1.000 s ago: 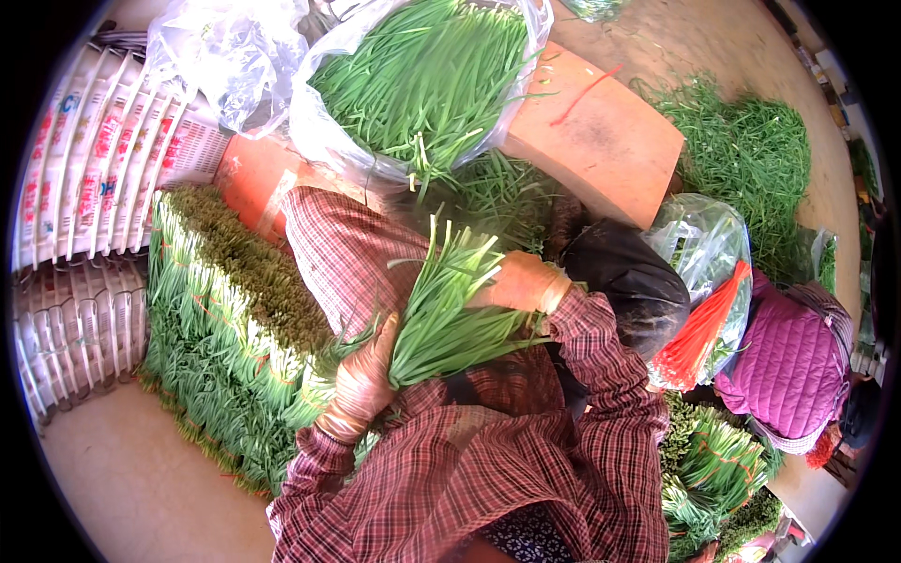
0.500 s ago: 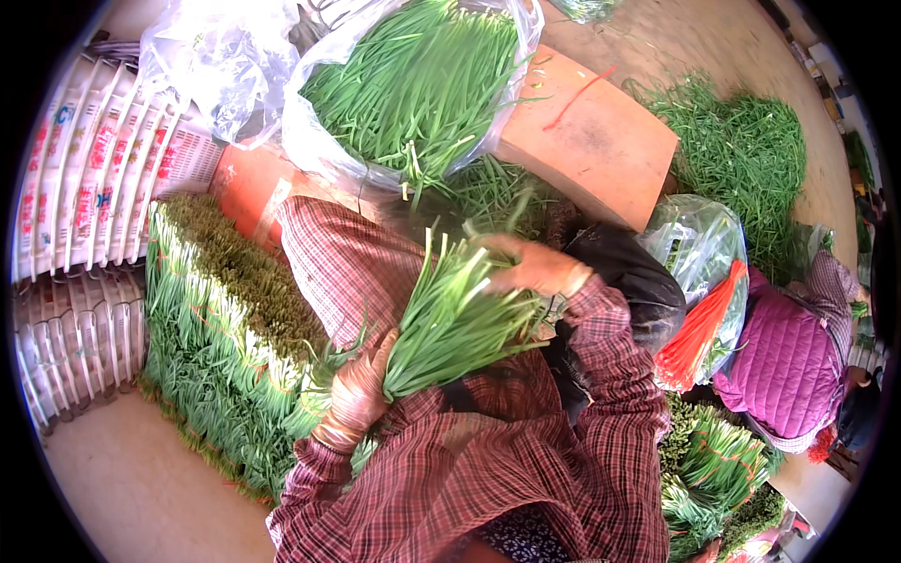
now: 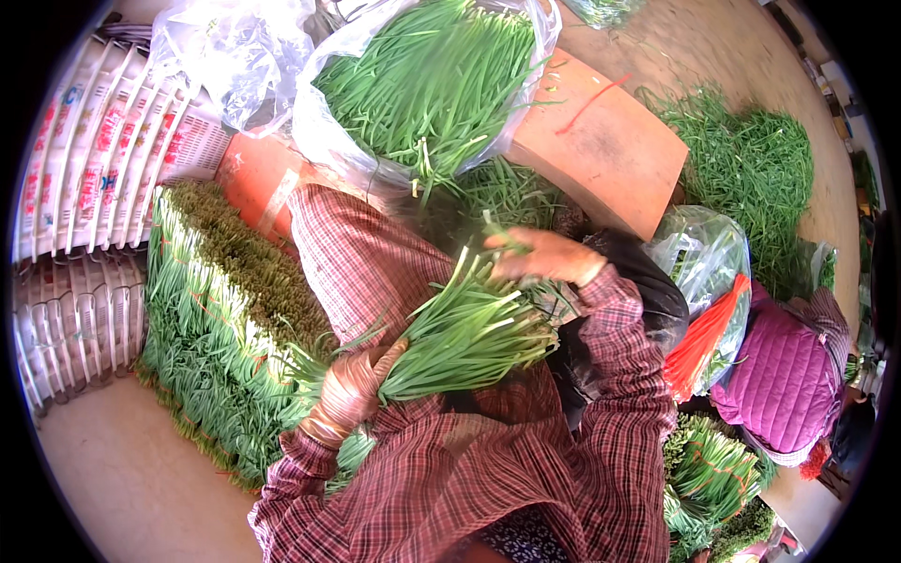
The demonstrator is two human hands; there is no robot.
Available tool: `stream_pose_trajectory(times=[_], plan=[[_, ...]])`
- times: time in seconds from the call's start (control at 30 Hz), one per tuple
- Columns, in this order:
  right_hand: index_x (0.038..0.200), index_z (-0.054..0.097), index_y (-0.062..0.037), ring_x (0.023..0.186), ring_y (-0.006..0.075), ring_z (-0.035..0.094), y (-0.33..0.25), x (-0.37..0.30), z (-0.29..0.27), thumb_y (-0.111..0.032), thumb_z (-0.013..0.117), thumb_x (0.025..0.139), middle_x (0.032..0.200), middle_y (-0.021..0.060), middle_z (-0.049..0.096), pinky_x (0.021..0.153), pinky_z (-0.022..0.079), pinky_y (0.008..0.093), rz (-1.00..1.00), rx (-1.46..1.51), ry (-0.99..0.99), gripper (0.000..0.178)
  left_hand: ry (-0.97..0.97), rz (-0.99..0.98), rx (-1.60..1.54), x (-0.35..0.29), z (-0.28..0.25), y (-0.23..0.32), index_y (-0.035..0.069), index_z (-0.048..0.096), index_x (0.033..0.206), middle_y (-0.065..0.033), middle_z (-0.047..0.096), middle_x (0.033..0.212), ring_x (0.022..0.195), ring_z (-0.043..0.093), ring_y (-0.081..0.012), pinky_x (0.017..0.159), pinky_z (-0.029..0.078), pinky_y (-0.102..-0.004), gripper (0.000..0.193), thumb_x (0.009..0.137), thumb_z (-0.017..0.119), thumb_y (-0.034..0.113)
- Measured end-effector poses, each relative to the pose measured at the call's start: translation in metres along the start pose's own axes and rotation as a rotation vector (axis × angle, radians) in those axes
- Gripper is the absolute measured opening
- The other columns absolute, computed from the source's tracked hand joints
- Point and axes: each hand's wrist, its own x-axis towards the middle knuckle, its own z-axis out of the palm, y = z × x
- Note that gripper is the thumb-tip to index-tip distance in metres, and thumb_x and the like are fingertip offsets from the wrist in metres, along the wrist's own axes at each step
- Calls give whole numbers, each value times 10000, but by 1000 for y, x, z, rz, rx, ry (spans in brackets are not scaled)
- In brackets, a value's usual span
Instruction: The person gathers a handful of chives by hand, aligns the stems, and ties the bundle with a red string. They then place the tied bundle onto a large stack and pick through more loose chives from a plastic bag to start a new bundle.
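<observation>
A loose bunch of green chives (image 3: 469, 342) lies across my lap, pale cut ends pointing up and right. My left hand (image 3: 355, 389) is closed around its lower left part. Above the pale ends, my right hand (image 3: 544, 256) is slightly blurred, its fingers pinched on a green chive leaf (image 3: 504, 239). Beyond my knees, a clear plastic bag (image 3: 324, 131) holds a large heap of chives (image 3: 432, 80). At my left stands a long stack of tied chive bundles (image 3: 221, 347), with pale ends facing up.
White plastic crates (image 3: 103, 169) stand at far left beside crumpled clear plastic (image 3: 230, 61). An orange block (image 3: 601, 141) sits ahead right, near loose chives (image 3: 746, 159). Red ties (image 3: 704, 338) lie on a plastic bag by my right knee. A person in a purple vest (image 3: 784, 375) is beyond; tied bundles (image 3: 713, 469) lie nearer.
My right hand has moved slightly right and up, away from the pale ends. The bunch in my left hand has tipped a little to the right. The whole view has shifted slightly.
</observation>
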Motion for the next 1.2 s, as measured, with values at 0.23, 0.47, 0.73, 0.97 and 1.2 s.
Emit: stream_pose_trajectory(times=[0.23, 0.47, 0.73, 0.97, 1.2], plan=[[1194, 695, -53, 904, 309, 705, 22, 26, 24, -495, 701, 877, 999, 181, 736, 865, 527, 364, -50, -428, 39, 544, -63, 4, 41, 7, -12, 8, 165, 459, 1508, -104, 675, 1097, 864, 674, -314, 733, 560, -424, 965, 589, 690, -14], [1249, 677, -43, 910, 175, 700, 34, -7, -51, -302, 706, 936, 1038, 88, 760, 834, 539, 297, 80, -169, 512, 408, 20, 27, 1, 4, -15, 0, 185, 455, 1512, -102, 664, 1096, 886, 673, -315, 727, 566, -424, 998, 568, 703, -19], [1535, 400, -93, 1398, 326, 460, 9, 1, -27, -594, 702, 845, 1545, 187, 438, 1171, 348, 413, -89, -624, 369, 905, -51, 36, 46, 3, -12, -6, 202, 438, 1520, -110, 667, 1075, 853, 682, -316, 685, 567, -417, 988, 590, 689, -18], [1344, 608, -38, 1157, 221, 630, -11, 53, 22, -426, 752, 894, 1317, 143, 649, 999, 506, 361, -120, -393, -311, 611, -41, 60, 16, 5, -13, -7, 160, 486, 1488, -135, 673, 1070, 894, 679, -342, 745, 567, -432, 997, 538, 746, 7], [1082, 740, -104, 844, 106, 615, 21, 33, -5, -351, 654, 970, 990, 6, 725, 750, 513, 285, 1, -271, -71, 284, -121, -44, -175, 0, -7, -8, 166, 486, 1490, -127, 674, 1085, 939, 674, -342, 803, 563, -423, 996, 547, 773, 22]])
